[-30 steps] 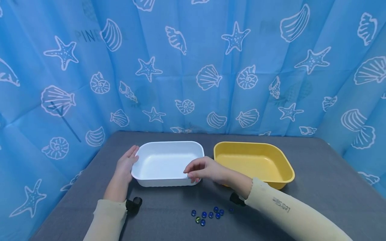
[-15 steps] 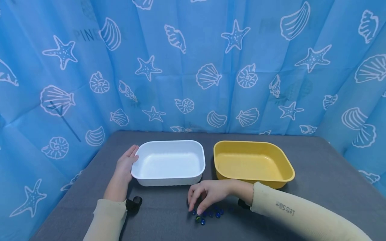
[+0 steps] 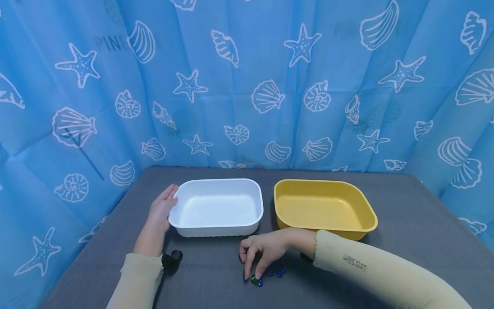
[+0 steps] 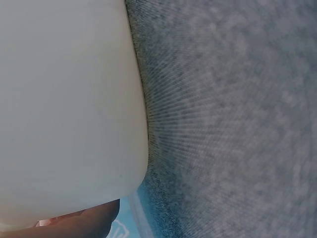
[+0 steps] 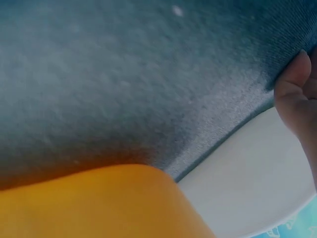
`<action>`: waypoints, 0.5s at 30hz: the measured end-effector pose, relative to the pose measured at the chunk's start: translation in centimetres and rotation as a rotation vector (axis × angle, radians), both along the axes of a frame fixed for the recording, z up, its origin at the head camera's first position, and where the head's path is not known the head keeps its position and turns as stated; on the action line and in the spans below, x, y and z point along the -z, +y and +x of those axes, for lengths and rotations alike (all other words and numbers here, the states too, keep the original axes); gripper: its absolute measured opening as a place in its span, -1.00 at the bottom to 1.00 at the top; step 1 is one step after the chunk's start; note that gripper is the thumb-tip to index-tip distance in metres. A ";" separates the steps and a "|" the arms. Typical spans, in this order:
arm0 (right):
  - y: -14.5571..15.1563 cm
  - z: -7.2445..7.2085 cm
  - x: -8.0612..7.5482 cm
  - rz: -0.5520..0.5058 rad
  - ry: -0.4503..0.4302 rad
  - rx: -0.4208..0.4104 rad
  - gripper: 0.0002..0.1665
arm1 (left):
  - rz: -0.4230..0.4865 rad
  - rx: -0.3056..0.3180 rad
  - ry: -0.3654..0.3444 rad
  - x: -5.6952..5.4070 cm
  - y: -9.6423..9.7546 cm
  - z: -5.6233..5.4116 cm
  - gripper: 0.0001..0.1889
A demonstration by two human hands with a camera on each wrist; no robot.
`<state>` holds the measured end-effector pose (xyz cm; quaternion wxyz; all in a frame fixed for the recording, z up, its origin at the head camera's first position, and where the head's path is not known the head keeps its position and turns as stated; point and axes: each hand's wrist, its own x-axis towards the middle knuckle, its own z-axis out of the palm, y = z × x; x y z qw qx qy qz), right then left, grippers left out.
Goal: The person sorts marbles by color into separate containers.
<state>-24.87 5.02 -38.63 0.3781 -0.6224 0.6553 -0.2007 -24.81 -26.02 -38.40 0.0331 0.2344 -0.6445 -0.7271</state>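
Note:
My left hand (image 3: pixel 160 212) rests against the left end of the white tub (image 3: pixel 218 227), fingers extended along its outside and thumb at the rim. The left wrist view shows part of a finger (image 4: pixel 94 220) beside the tub's wall. My right hand (image 3: pixel 266 249) reaches down in front of the tubs, fingers bent, with a gap between thumb and forefinger. Its tips are at the tabletop beside a green marble (image 3: pixel 253 279) and a blue marble (image 3: pixel 260 283). More blue marbles (image 3: pixel 279 273) lie to the right, some hidden by the hand.
A yellow tub (image 3: pixel 328 234) stands right of the white one, behind my right forearm. Both tubs sit on a table with a grey cloth (image 3: pixel 208 274). A blue curtain (image 3: pixel 239 64) with shell and starfish prints hangs behind and at the sides.
My right hand has come down from the white tub's front right rim to the marbles, its fingers lowering to the cloth. My left hand stays at the tub.

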 end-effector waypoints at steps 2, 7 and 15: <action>-0.2 -0.1 -0.1 0.008 0.019 -0.018 -0.74 | 0.006 0.000 0.001 0.0 0.0 0.0 -0.44; -0.6 0.0 -0.4 0.018 0.052 -0.046 -0.76 | 0.015 0.005 0.005 -0.2 0.1 0.0 -0.44; -0.9 0.0 0.0 0.005 0.111 -0.062 -0.78 | 0.010 -0.003 -0.006 -0.1 0.0 0.1 -0.44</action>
